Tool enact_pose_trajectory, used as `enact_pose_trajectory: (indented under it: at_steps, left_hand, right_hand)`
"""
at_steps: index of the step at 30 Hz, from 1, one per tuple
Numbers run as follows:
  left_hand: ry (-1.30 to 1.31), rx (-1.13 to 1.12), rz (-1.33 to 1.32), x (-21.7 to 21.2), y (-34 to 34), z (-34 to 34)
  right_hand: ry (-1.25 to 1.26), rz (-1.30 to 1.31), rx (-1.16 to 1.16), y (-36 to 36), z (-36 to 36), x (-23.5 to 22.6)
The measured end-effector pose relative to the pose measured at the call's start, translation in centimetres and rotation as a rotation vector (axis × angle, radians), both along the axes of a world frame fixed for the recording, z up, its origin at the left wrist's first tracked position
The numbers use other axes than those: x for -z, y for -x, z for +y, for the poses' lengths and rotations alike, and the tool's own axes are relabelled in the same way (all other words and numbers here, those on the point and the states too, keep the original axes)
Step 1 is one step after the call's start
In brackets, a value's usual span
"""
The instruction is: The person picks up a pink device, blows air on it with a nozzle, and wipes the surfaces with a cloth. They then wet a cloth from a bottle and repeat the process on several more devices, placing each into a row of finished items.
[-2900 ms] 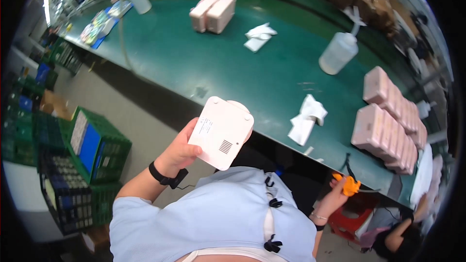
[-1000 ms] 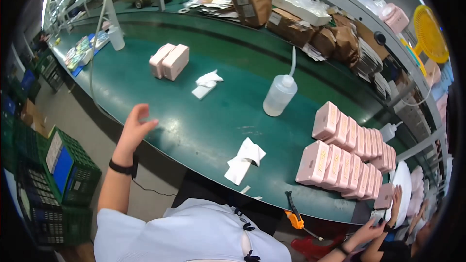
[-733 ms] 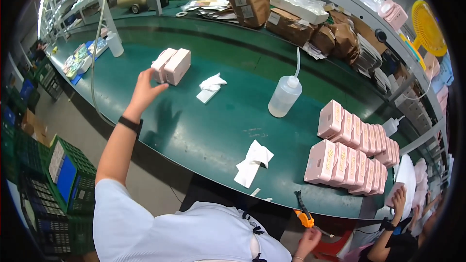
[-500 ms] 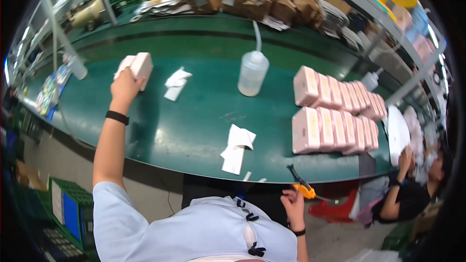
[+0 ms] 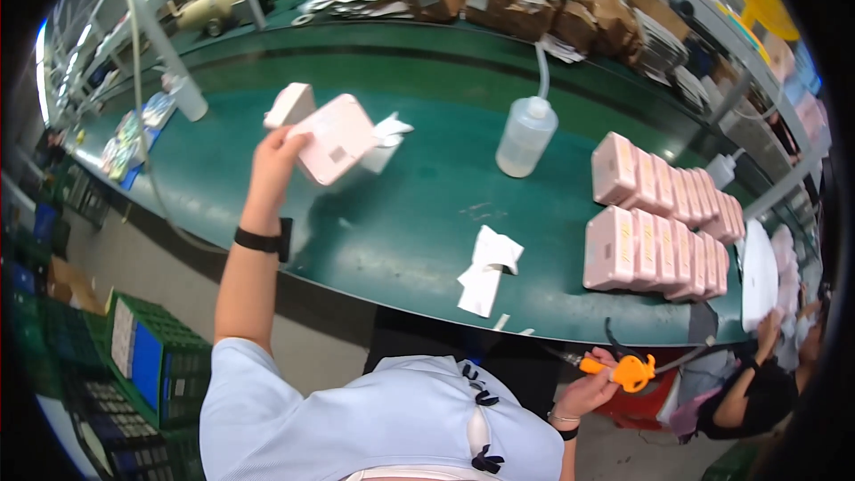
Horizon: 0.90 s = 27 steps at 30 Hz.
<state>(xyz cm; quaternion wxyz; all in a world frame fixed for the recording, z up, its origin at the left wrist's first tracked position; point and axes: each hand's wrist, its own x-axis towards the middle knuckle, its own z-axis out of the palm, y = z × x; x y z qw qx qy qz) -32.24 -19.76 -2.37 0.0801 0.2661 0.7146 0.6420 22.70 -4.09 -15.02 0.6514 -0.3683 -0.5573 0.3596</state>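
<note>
At the far left of the bench my left hand (image 5: 278, 160) grips a flat, pale pink square case (image 5: 338, 141) by its left edge. The case is tilted above the green surface, a small grey square mark on its face. Just behind it another pink case (image 5: 290, 107) stands on the bench. A folded white cloth (image 5: 385, 142) lies to the right, partly hidden by the held case. Below the bench's front edge, my right hand (image 5: 583, 395) is closed round an orange air blow gun (image 5: 632, 373), its thin nozzle pointing left and a hose leading right.
Two rows of pink cases (image 5: 611, 249) stand at the right. A clear squeeze bottle (image 5: 527, 138) is mid-bench, with another white cloth (image 5: 485, 281) nearer the front edge. Paper-wrapped bundles (image 5: 508, 7) lie along the back. A co-worker (image 5: 757, 392) sits at the far right.
My left hand has lifted one pink case off the bench and brought it right, leaving another behind. My right hand has taken hold of the air blow gun. The whole view has shifted.
</note>
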Motion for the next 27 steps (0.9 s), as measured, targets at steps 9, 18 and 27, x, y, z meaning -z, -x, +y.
enact_pose_trajectory:
  at_steps: [9, 18, 27]
  left_hand:
    - [-0.465, 0.109, -0.599, 1.2, -13.5, -11.3]
    - [-0.281, -0.272, -0.275, 2.6, -19.7, -23.6]
    - [0.554, -0.074, 0.338, 0.7, -19.5, -27.0]
  right_hand:
    - [0.030, -0.233, -1.050, 9.7, -1.8, -8.9]
    - [-0.214, -0.948, -1.407, 16.9, -6.7, -11.0]
    - [-0.264, -1.142, -1.510, 18.7, -7.9, -11.5]
